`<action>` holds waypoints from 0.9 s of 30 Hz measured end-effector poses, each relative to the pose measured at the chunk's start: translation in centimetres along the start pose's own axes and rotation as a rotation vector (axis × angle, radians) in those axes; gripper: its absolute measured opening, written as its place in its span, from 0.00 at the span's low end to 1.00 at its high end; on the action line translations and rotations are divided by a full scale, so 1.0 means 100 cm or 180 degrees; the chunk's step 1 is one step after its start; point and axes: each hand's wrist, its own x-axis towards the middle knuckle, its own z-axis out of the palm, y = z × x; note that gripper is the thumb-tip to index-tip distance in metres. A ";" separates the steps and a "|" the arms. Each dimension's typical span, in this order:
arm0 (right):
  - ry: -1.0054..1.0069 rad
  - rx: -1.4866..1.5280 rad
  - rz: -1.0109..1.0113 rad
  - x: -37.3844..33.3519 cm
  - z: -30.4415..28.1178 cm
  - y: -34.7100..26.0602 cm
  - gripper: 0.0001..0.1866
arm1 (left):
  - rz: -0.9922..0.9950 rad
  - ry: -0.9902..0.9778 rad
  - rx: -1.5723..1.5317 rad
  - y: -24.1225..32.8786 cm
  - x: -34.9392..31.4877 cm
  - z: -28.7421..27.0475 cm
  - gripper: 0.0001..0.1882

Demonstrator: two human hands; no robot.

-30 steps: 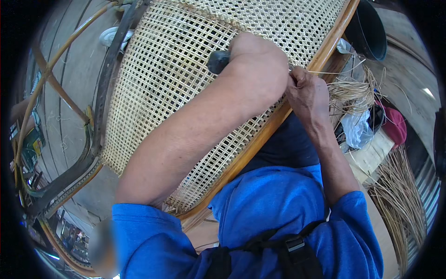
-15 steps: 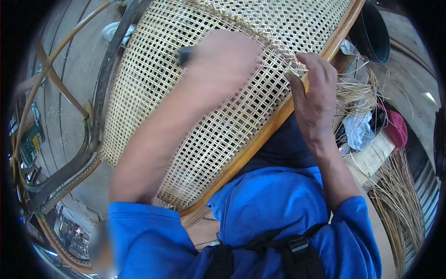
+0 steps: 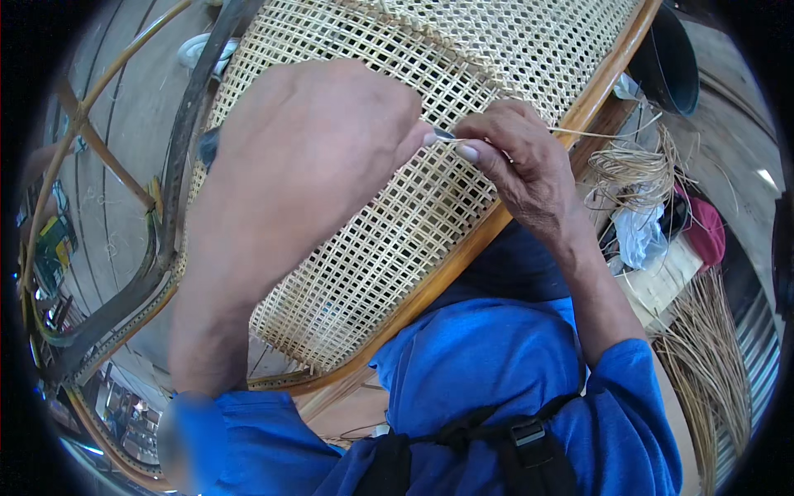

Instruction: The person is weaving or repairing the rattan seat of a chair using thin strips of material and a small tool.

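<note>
My left hand [image 3: 327, 132] is wrapped round a knife [image 3: 210, 147]; its dark handle end sticks out on the left, and a bit of metal blade shows by the thumb. My right hand [image 3: 529, 157] is closed, pinching a thin cane strand [image 3: 604, 133] between thumb and forefinger against the blade tip. The strand trails off to the right past the frame's edge. Both hands are over a woven cane panel [image 3: 372, 285] with an open lattice, set in a varnished wooden frame [image 3: 434, 281]. My left hand and forearm hide part of the weave.
A coil of cane [image 3: 624, 169], a plastic bag [image 3: 641, 236] and a red cloth [image 3: 703, 227] lie at the right. Below them is a long bundle of cane strips [image 3: 707, 355]. A black bucket [image 3: 666, 62] stands far right. Curved chair frames [image 3: 107, 149] stand at the left.
My left hand has lifted nearer and turned, bringing the blade to my right hand. My right hand has moved left off the frame edge over the weave, drawing the strand along.
</note>
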 end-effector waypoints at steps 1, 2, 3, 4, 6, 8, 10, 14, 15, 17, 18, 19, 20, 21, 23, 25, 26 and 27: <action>0.0190 0.0041 0.0260 -0.003 0.000 0.000 0.08 | -0.0032 0.0021 0.0131 -0.001 0.004 0.003 0.17; 0.0173 0.0073 0.0226 -0.008 0.001 -0.003 0.08 | -0.0073 0.0020 0.0255 -0.005 0.008 0.009 0.17; 0.0287 -0.0215 0.0632 -0.013 0.001 -0.007 0.09 | 0.0431 0.0516 0.0159 -0.015 0.012 0.031 0.16; 0.0403 -0.0525 0.1067 -0.018 -0.002 -0.011 0.11 | 0.0226 0.0217 0.0348 -0.006 0.017 0.039 0.14; 0.0342 -0.0606 0.1449 -0.023 0.008 -0.005 0.13 | -0.0001 -0.0089 0.0566 0.008 0.028 0.050 0.12; 0.0631 -0.0790 0.1587 -0.026 0.014 0.002 0.16 | -0.0065 -0.0294 0.0304 0.013 0.040 0.059 0.09; 0.0665 -0.0784 0.1667 -0.027 0.013 0.004 0.16 | -0.0034 -0.0261 0.0309 0.016 0.044 0.061 0.08; 0.0715 -0.0863 0.1699 -0.027 0.012 0.006 0.16 | 0.0155 -0.0185 0.0316 0.019 0.054 0.060 0.07; 0.0697 -0.0860 0.1712 -0.026 0.012 0.006 0.16 | 0.0150 -0.0200 0.0300 0.021 0.055 0.062 0.07; 0.0675 -0.0868 0.1620 -0.026 0.013 0.007 0.14 | 0.0422 0.0031 0.0109 0.024 0.058 0.065 0.06; 0.0665 -0.0865 0.1627 -0.027 0.014 0.008 0.14 | 0.0418 0.0023 0.0101 0.020 0.056 0.068 0.06; 0.0648 -0.0973 0.1484 -0.027 0.014 0.010 0.14 | 0.0649 0.0178 0.0031 0.013 0.055 0.070 0.06; 0.0634 -0.1082 0.1337 -0.027 0.015 0.011 0.13 | 0.0881 0.0336 -0.0035 0.009 0.055 0.072 0.05; 0.0649 -0.1087 0.1326 -0.025 0.016 0.012 0.13 | 0.0477 -0.0193 0.0119 0.007 0.056 0.074 0.08; 0.0518 -0.1677 0.0870 -0.024 0.019 0.010 0.13 | 0.0215 -0.0307 0.0126 0.008 0.056 0.076 0.09; 0.0322 -0.1720 0.1053 -0.021 0.019 0.008 0.11 | -0.0080 -0.0331 0.0182 0.010 0.056 0.078 0.13; 0.0111 -0.1750 0.1235 -0.019 0.019 0.005 0.10 | -0.0113 -0.0322 0.0209 0.007 0.055 0.077 0.13; 0.0116 -0.1725 0.1192 -0.017 0.018 -0.001 0.10 | 0.0012 -0.0389 0.0377 0.003 0.054 0.075 0.14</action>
